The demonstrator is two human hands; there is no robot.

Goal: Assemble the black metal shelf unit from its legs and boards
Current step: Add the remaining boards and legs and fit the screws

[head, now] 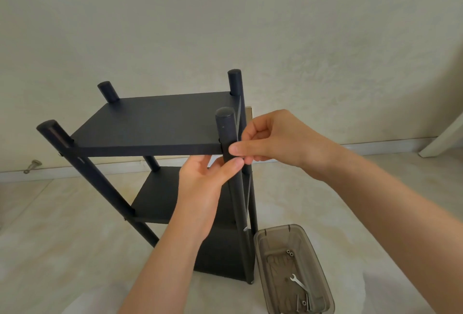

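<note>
A black metal shelf unit stands upright on the floor, its top board level between four round legs. Two lower boards show beneath it, the middle board and the bottom one mostly hidden by my arm. My left hand reaches up under the top board and its fingers curl around the near right leg. My right hand pinches at that same leg just below the board, thumb and forefinger closed on something too small to make out. Both hands meet at this joint.
A smoky transparent plastic tray sits on the floor right of the shelf, holding a small wrench, several bolts and nuts. A door stopper pokes out of the wall at far left. A white frame edge leans at far right.
</note>
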